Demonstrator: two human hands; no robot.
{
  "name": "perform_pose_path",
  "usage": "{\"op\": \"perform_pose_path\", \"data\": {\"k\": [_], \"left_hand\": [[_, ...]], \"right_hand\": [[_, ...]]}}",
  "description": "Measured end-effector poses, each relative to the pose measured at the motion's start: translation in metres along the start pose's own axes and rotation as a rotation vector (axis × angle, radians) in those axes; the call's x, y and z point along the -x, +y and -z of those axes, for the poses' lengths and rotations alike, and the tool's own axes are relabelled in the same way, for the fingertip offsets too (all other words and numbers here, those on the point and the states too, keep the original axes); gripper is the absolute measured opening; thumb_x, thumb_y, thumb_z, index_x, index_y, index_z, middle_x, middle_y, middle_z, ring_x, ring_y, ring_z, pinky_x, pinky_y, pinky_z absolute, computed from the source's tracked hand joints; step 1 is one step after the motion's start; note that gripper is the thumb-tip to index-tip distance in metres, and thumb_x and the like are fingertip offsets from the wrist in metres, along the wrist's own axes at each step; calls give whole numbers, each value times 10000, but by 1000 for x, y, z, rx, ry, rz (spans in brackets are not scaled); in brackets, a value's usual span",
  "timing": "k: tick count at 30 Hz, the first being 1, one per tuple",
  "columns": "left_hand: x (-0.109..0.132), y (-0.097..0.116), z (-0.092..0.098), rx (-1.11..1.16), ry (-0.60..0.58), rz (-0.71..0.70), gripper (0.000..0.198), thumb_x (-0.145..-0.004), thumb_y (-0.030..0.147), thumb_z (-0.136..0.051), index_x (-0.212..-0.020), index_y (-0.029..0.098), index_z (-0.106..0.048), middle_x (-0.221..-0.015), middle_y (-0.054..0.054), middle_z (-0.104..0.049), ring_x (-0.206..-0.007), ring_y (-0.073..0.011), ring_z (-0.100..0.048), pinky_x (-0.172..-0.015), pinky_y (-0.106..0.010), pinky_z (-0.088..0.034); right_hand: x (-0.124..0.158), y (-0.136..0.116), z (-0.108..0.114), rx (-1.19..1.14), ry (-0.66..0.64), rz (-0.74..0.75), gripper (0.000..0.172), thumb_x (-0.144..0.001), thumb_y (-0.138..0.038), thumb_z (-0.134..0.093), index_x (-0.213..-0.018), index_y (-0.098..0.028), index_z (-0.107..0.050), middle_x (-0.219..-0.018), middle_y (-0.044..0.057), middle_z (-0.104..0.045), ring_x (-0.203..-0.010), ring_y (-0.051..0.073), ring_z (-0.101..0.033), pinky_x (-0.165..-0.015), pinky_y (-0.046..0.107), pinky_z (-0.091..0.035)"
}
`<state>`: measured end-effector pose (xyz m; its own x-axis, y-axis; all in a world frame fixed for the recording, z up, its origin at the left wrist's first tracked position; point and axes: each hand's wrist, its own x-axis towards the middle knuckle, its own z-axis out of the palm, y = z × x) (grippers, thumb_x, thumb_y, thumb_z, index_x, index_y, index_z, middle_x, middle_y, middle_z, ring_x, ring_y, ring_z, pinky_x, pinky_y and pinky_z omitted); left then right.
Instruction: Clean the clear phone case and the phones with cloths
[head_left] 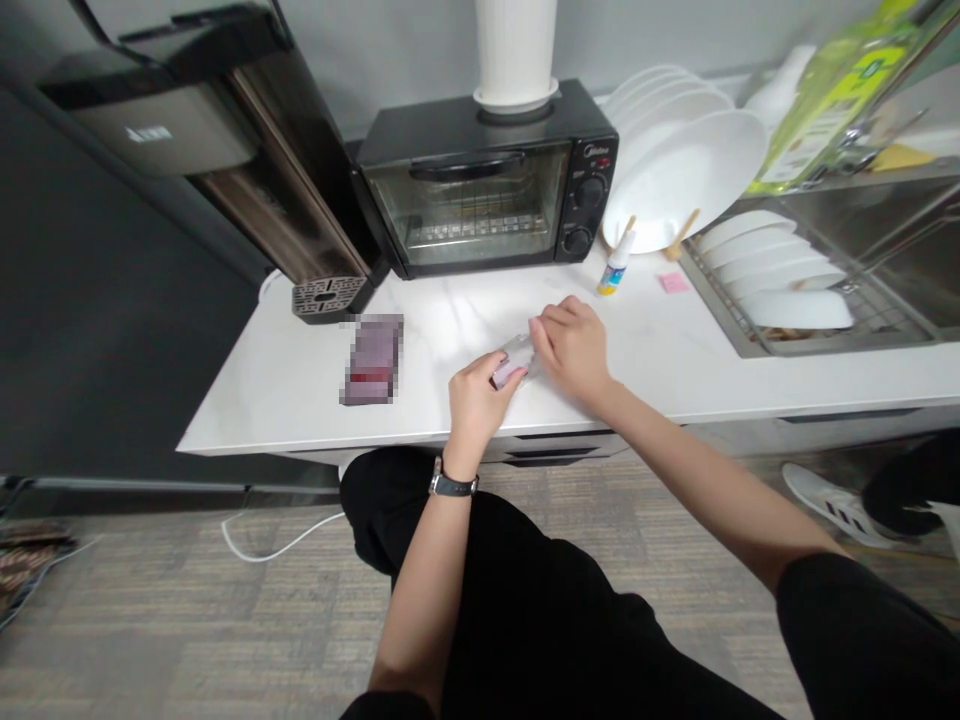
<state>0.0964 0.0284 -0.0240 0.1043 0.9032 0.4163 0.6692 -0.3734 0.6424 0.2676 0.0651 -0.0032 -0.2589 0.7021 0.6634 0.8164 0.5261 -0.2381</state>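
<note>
Just above the white counter, my left hand (478,398) is closed around a small, flat, pale lilac and clear packet (513,362), thumb on the near side and fingers on the far side. My right hand (573,348) has its fingers curled in a pinch at the packet's right end; the fingertips partly hide that end. What exactly the packet is, I cannot make out. Beyond my right hand stands a small white bottle (613,270) with a blue and yellow label. A pink sticky note (673,284) lies to the right of the bottle.
A blurred-out purple rectangular item (373,358) lies left on the counter (292,400). Behind are a drink dispenser (300,200), a toaster oven (480,190) and white plates (682,170). A sink (892,250) with dishes is at right. Another person's shoe (832,500) shows below.
</note>
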Motion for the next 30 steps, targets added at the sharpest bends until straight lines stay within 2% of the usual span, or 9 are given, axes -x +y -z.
{"op": "perform_pose_path", "data": {"k": [3,5,7,10,12,15,18,24,30], "left_hand": [[-1,-3,-1,-26,4,42,233,-902,162,-668,-682,194,-601,-676,7,-632,-632,-138,-530,-613,-257,-345],[-1,-3,-1,-19,-10,77,238,-885,141,-651,-660,191,-591,-664,9,-620,-624,-133,-513,-603,-256,-325],[-1,-1,-1,-5,-46,104,210,-897,216,-700,-697,192,-639,-680,12,-644,-644,-139,-537,-610,-252,-336],[-2,3,1,-15,-123,93,224,-938,368,-737,-787,204,-724,-717,5,-699,-695,-159,-602,-640,-254,-369],[-3,4,3,-63,-171,66,205,-958,341,-717,-809,204,-745,-756,-13,-735,-721,-173,-636,-661,-265,-388],[-6,3,3,-188,-240,59,155,-916,164,-678,-776,190,-738,-790,-57,-760,-733,-204,-666,-684,-292,-415],[-7,1,2,-258,-276,76,155,-876,103,-668,-760,181,-737,-783,-90,-761,-734,-235,-682,-685,-313,-432],[-4,2,-1,-100,-159,-17,203,-971,288,-699,-790,201,-729,-801,-43,-763,-716,-193,-675,-670,-293,-430],[-3,1,2,-192,-181,37,179,-878,66,-646,-775,190,-724,-799,-81,-761,-718,-229,-674,-672,-314,-433]], "right_hand": [[6,-25,0,116,-106,205,441,-1140,-360,-350,-928,-179,-692,-895,92,-706,-880,257,-562,-853,434,-352],[7,-25,3,127,-153,282,411,-1137,-380,-374,-1023,-164,-705,-958,97,-718,-905,263,-566,-866,433,-354],[6,-10,9,130,-158,273,420,-1136,-382,-374,-1005,-173,-714,-935,95,-720,-898,270,-561,-853,434,-351],[6,11,16,153,-79,90,472,-1131,-343,-334,-895,-190,-713,-865,109,-714,-869,288,-549,-821,446,-345],[11,7,15,138,-43,45,479,-1129,-333,-323,-903,-190,-721,-891,115,-729,-908,298,-568,-882,463,-359],[21,-20,6,35,-92,198,459,-1135,-405,-348,-1130,-159,-735,-1109,130,-768,-1079,307,-606,-1019,475,-363],[23,-31,1,-41,-141,330,525,-1131,-485,-364,-1348,-111,-662,-1309,159,-734,-1219,313,-593,-1005,458,-388],[6,3,12,112,-59,28,486,-1122,-314,-294,-883,-206,-702,-893,117,-728,-924,308,-577,-859,472,-345],[15,-23,4,111,-165,230,409,-1116,-389,-360,-947,-210,-687,-949,108,-719,-934,296,-549,-852,458,-339]]}}
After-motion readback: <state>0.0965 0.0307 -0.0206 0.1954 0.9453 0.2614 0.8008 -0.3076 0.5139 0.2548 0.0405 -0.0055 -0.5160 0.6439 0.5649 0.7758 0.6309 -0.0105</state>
